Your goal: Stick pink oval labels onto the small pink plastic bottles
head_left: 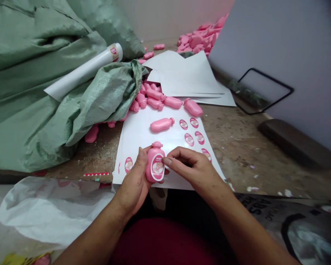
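A small pink plastic bottle (150, 170) rests upright in my left hand (135, 184), whose fingers wrap round it from the left and behind. Its front bears an oval pink-and-white sticker (157, 168). At the sticker's right edge, the thumb and forefinger of my right hand (194, 167) are pinched together. Beneath both hands lies a white sticker sheet (138, 143) with several oval stickers still on its right side and a few at lower left. One loose pink bottle (162, 125) lies on the sheet beyond my hands, and another pink bottle (193, 107) lies at its far right corner.
A green woven sack (105, 92) spills several pink bottles (154, 94) at the left. On it lies a white paper roll (85, 71). White sheets (182, 75) are stacked behind, with a pink bottle heap (198, 39) farther back. A grey panel (287, 48) with a black wire frame (292, 89) stands right.
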{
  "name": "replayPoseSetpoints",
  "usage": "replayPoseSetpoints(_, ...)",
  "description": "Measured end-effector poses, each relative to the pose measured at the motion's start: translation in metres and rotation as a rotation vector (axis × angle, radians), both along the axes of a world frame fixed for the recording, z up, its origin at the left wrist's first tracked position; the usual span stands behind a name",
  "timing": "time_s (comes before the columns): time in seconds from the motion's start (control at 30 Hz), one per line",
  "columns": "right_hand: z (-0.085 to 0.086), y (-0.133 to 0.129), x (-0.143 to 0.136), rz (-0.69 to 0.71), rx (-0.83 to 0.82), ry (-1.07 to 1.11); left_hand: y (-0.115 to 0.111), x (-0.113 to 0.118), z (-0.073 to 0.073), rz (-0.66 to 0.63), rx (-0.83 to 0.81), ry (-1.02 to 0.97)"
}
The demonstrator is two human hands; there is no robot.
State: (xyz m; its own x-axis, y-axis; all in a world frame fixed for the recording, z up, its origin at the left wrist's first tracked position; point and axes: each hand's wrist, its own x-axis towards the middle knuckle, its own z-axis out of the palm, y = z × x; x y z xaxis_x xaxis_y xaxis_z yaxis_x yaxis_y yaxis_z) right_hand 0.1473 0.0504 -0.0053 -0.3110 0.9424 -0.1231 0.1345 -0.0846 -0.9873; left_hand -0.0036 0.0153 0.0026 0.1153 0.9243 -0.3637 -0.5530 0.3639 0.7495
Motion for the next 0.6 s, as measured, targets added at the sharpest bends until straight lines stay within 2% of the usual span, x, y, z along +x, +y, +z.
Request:
replayPoseSetpoints(0.23,0.0016,0.0003,-0.0019,-0.007,0.009,-0.047,-0.0020,-0.0017,-0.0011,-0.026,0.019,0.095)
replayPoseSetpoints(0.37,0.0014,-0.0010,0.0015,-0.031,0.112,-0.174,-0.0045,-0.0051,-0.0008,-0.078,-0.003,0.174)
replayPoseSetpoints(0.5,0.0000,-0.0023,0.0068,-0.168,0.280,-0.360,-0.0057,-0.0086,0.0015,-0.126,-0.040,0.087)
replayPoseSetpoints(0.6,-0.0031,-0.0033,0.0047,-0.138,0.235,-0.252,-0.0052,-0.0086,0.0031,-0.166,-0.081,0.015)
